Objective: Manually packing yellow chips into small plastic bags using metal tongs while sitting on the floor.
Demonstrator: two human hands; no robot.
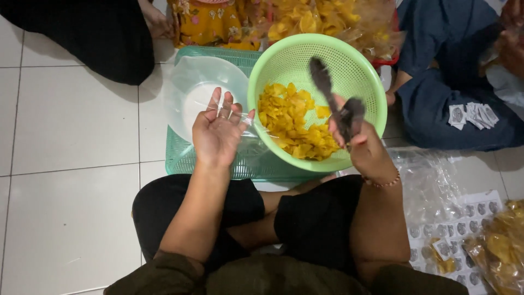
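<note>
I sit cross-legged on a tiled floor. My left hand point(218, 134) is palm up, its spread fingers holding open the mouth of a clear plastic bag point(199, 95). To its right a light green round colander basket point(360, 71) is tilted toward me and holds yellow chips point(292, 123). My right hand point(367, 150) is at the basket's near rim, gripping dark tongs point(335, 104) that point up over the chips and are blurred by motion.
A teal rectangular basket point(180, 155) lies under the bag and colander. A big bag of chips point(327, 19) sits behind. Other people sit at top left point(103, 38) and right point(447, 93). Clear bags point(428, 183), a sticker sheet point(472, 216) and packed chips point(502, 251) lie at the right.
</note>
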